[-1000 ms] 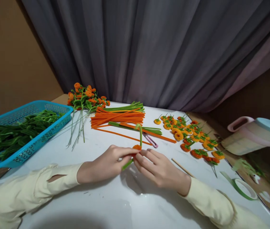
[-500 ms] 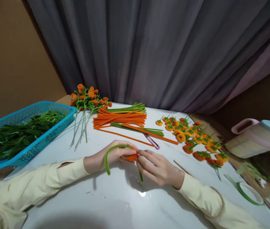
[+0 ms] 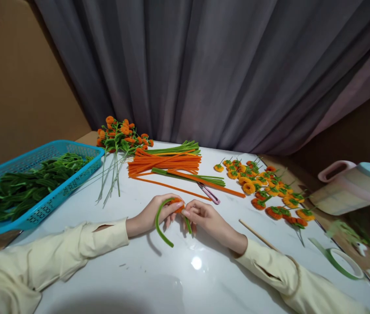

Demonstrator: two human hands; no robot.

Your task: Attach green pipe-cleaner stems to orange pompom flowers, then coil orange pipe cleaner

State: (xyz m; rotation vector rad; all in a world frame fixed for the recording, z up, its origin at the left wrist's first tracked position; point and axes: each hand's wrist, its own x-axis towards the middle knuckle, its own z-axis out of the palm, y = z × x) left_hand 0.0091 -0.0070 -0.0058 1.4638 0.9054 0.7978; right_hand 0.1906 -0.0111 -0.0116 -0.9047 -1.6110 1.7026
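Observation:
Both my hands meet over the middle of the white table (image 3: 113, 279). My left hand (image 3: 154, 213) pinches a small orange pipe-cleaner pumpkin (image 3: 177, 205). A green pipe cleaner (image 3: 159, 226) loops out from the pumpkin, curving down over my left fingers. My right hand (image 3: 206, 218) is closed on the pumpkin's other side, with the green pipe cleaner's short end poking down beside its fingers. Both wear cream sleeves.
A blue basket (image 3: 44, 205) of green leaves sits at the left. Behind lie finished orange flower stems (image 3: 119, 135), a pile of orange and green pipe cleaners (image 3: 165, 162) and pink scissors (image 3: 208, 193). Several finished pumpkins (image 3: 263, 187), a wooden stick (image 3: 259, 236), green tape (image 3: 342, 264) and a jug (image 3: 355, 185) are at the right.
The green pipe cleaner, upright a second ago, has been bent round into a loop hanging over my left fingers. Both hands moved slightly farther from me.

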